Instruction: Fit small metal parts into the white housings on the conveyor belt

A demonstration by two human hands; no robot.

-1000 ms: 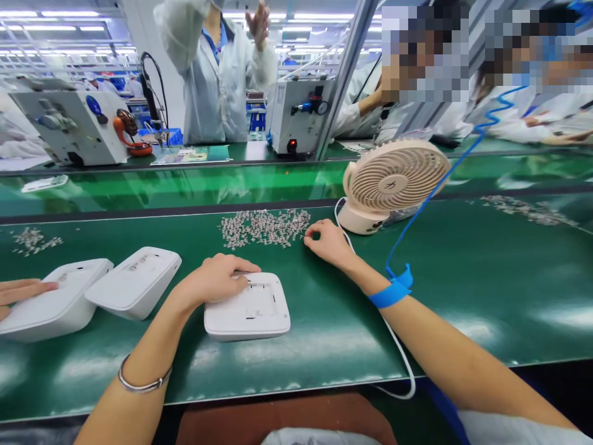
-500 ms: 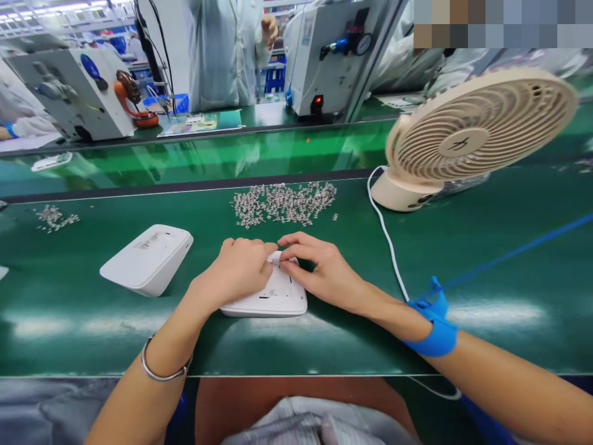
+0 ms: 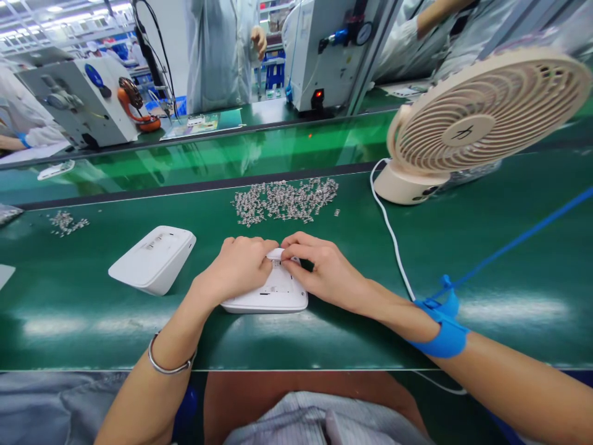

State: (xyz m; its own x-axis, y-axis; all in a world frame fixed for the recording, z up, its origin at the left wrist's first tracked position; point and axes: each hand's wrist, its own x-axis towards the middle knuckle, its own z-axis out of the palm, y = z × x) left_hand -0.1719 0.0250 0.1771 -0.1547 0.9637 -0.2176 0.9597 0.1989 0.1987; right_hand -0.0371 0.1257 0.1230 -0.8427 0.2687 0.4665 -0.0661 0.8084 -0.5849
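Right hand [image 3: 324, 269] has moved from the small metal parts [image 3: 285, 201] to the white casing [image 3: 278, 292], beside left hand [image 3: 241, 266].
Casing flat on green work surface [image 3: 361, 349], near edge, in front of parts heap; left hand lies over it, fingers curled; right thumb and fingertips bent in at far edge, can't tell if anything's pinched. Second white casing [image 3: 151, 256] stands left, smaller parts heap [image 3: 68, 222] behind it. Beige fan [image 3: 486, 117] right, white cable [image 3: 391, 232] running to near edge. Blue wrist strap [image 3: 440, 334] on right arm. Across: two grey machines [image 3: 88, 102] [image 3: 331, 59], person in pale coat [image 3: 220, 55] between.
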